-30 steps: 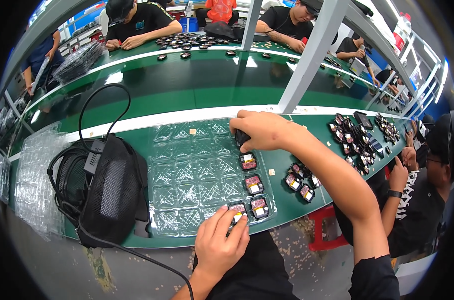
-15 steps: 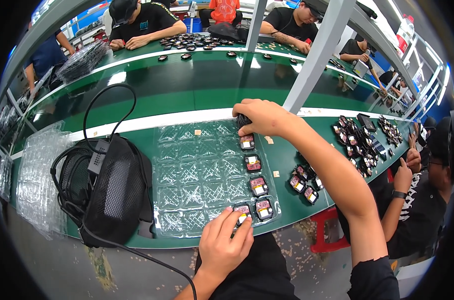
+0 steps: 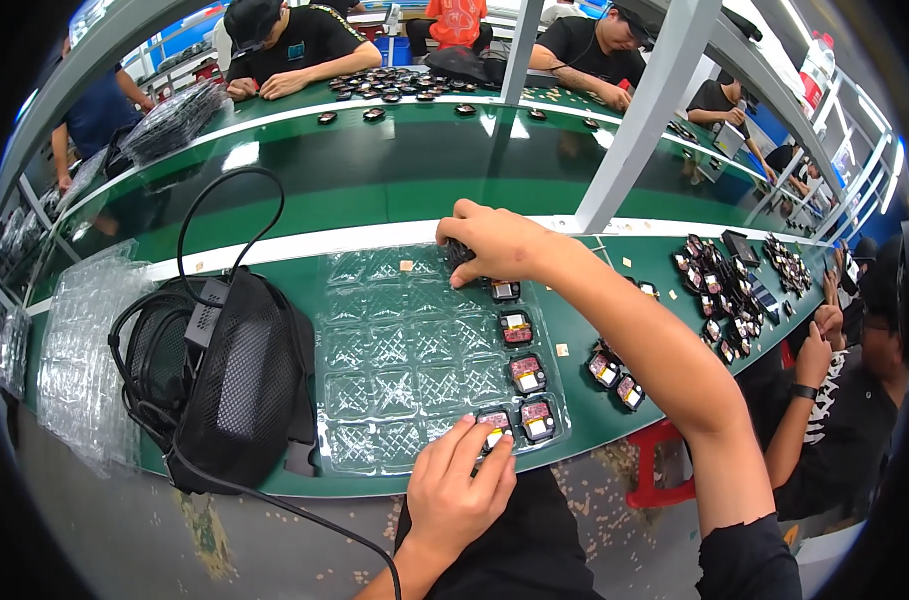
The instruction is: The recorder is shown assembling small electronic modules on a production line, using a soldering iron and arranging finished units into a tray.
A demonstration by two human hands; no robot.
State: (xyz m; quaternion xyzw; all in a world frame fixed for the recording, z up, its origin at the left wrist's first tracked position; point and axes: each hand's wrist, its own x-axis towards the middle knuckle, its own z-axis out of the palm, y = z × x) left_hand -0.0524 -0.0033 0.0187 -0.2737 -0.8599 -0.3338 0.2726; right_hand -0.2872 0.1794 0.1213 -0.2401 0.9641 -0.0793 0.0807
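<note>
A clear plastic blister tray (image 3: 387, 392) with square pockets lies on the green table. Several small square black electronic modules (image 3: 526, 374), with reddish boards and white and yellow patches, fill its right-hand column. At the tray's near edge my left hand (image 3: 456, 492) has its fingertips closed about a module (image 3: 495, 428) in the pocket beside that column. My right hand (image 3: 496, 243) reaches across to the far edge, fingers curled round a dark module (image 3: 459, 256) over the far row. That module is partly hidden by the fingers.
Loose modules (image 3: 614, 375) lie right of the tray, with a larger heap (image 3: 714, 285) beyond. A black mesh bag (image 3: 239, 390) with a cable and stacked clear trays (image 3: 84, 350) stand left. A metal post (image 3: 639, 125) rises past the far edge. Co-workers sit opposite and at right.
My right hand has shifted left along the tray's far row with the dark module, uncovering more of the right column's far module. My left hand stays at the near module.
</note>
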